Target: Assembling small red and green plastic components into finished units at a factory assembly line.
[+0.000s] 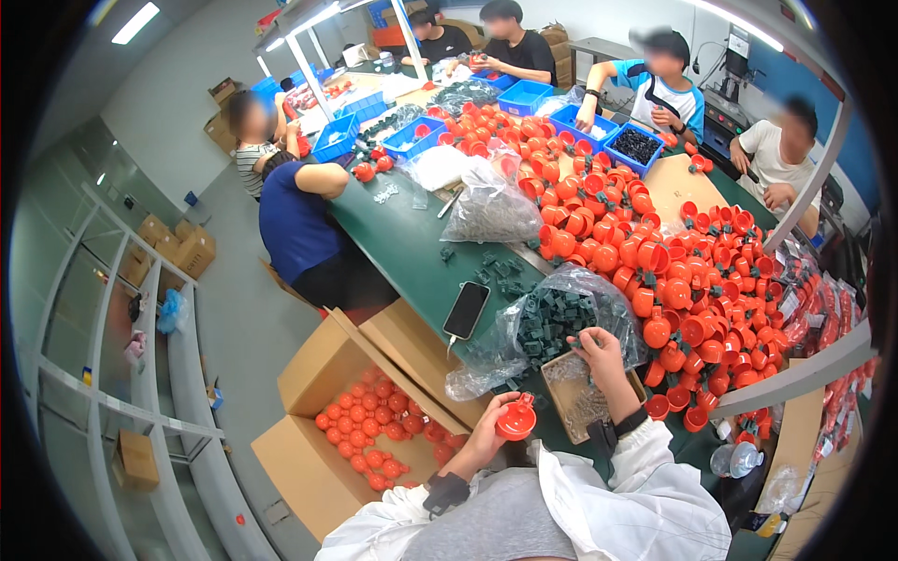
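Note:
My left hand (484,438) is closed around a red cup-shaped plastic part (516,421), its round opening facing up. My right hand (601,353) is above a small cardboard tray (554,385) that holds small metal pieces (586,404). Its thumb and fingertips are pinched together, and anything between them is too small to make out. Just beyond those fingertips lies a clear plastic bag (496,363) full of dark green plastic clips (558,323).
A big heap of red cup-shaped parts (645,252) covers the table's right side. An open carton (309,360) of red parts stands at my left. A phone (467,310) lies on the green tabletop (402,252). A plastic bottle (737,459) is at right. Several co-workers sit around the table.

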Tool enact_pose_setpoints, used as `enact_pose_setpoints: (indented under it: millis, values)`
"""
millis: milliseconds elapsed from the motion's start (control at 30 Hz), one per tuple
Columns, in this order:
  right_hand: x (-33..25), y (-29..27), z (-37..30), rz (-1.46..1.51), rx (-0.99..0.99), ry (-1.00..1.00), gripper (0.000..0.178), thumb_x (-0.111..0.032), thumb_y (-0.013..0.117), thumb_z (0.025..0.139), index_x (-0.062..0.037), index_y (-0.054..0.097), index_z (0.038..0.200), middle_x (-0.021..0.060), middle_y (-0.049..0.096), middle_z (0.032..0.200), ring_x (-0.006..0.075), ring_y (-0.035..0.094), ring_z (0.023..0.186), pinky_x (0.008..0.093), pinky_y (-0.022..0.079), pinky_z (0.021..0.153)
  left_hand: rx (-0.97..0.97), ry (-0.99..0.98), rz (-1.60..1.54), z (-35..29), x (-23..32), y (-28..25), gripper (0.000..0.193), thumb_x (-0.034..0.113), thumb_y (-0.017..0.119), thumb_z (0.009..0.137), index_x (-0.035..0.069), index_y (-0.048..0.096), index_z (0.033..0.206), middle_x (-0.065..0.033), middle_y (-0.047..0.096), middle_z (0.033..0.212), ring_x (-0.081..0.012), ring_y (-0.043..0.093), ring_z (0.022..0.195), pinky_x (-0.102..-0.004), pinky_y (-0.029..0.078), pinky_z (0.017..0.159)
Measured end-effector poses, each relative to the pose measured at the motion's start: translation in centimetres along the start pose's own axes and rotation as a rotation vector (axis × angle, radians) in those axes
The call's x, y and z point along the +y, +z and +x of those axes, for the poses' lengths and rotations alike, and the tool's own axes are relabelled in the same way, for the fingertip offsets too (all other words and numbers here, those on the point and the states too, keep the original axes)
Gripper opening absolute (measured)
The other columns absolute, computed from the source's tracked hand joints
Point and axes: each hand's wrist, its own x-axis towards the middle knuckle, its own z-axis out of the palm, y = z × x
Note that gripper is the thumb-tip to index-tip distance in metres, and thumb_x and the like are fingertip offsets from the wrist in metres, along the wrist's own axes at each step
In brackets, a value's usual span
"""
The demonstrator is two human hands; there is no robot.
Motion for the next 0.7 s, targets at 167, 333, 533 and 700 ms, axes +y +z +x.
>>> enact_pose_setpoints:
  millis: [167, 333, 533, 700]
  values:
    - [-2.6, -2.3, -3.0, 0.555, -0.178, 0.429, 0.018, -0.022, 0.052, 0.088, -0.0068, 0.055, 0.096, -0.0001, 0.053, 0.084, 0.0113, 0.051, 0.078, 0.0276, 0.043, 0.069, -0.098, 0.078, -0.023, 0.0, 1.8, 2.2, 0.037, 0.018, 0.038, 0.088, 0.0, 0.037, 0.12, -0.0125, 0.042, 0.125, -0.0201, 0.042, 0.116, -0.0342, 0.036, 0.096]
    - [-6.0, -2.5, -5.5, 0.182, -0.54, 0.358, 0.04, -0.013, 0.055, 0.083, -0.0049, 0.042, 0.12, -0.0005, 0.048, 0.099, 0.0072, 0.047, 0.088, 0.0222, 0.039, 0.076, -0.066, 0.137, 0.08, -0.7, 3.1, 4.5, 0.039, 0.022, 0.034, 0.091, -0.003, 0.041, 0.119, -0.014, 0.047, 0.12, -0.0191, 0.05, 0.106, -0.0321, 0.042, 0.088]
    - [-7.8, 0.2, -6.8, 0.076, -0.555, -0.005, 0.039, 0.002, 0.054, 0.078, -0.0013, 0.047, 0.117, 0.0058, 0.053, 0.11, 0.0131, 0.051, 0.096, 0.0264, 0.04, 0.084, 0.06, 0.265, 0.387, -1.3, 3.4, 6.3, 0.04, 0.022, 0.028, 0.091, -0.006, 0.053, 0.105, -0.0119, 0.06, 0.095, -0.0144, 0.059, 0.084, -0.0248, 0.048, 0.072]
    - [-9.2, 0.9, -7.2, -0.161, -0.639, -0.097, 0.039, 0.006, 0.056, 0.074, -0.0034, 0.054, 0.112, 0.0084, 0.057, 0.107, 0.018, 0.053, 0.097, 0.0297, 0.04, 0.085, 0.095, 0.268, 0.407, -1.9, 3.5, 6.5, 0.04, 0.021, 0.029, 0.09, -0.007, 0.056, 0.1, -0.0122, 0.062, 0.087, -0.0144, 0.06, 0.074, -0.024, 0.048, 0.07]
